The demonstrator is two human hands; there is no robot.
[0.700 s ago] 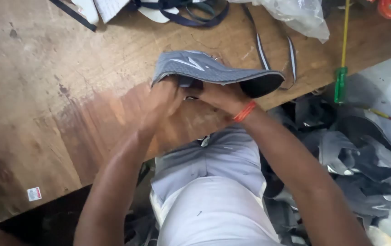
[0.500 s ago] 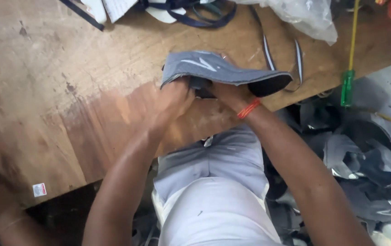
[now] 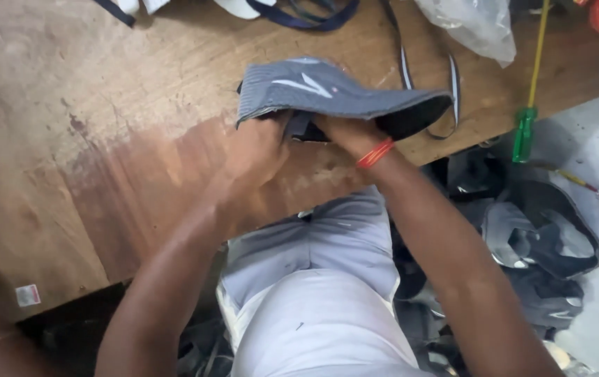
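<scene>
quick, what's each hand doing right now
left hand: closed on the grey shoe upper
right hand: gripping the same grey shoe upper from beneath

The grey shoe upper [image 3: 327, 91] hides the fingertips of both the left hand [image 3: 257, 150] and the right hand [image 3: 341, 131], while the frame's top edge crops the plastic bag [image 3: 470, 24] and the dark straps [image 3: 306, 12].

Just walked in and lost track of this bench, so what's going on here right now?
A person at a worn wooden workbench grips a grey shoe upper with both hands. The left hand holds its near edge and the right hand, with an orange band at the wrist, reaches under it. Loose straps, a clear plastic bag and a green-handled screwdriver lie beyond; more grey uppers are piled on the floor.
</scene>
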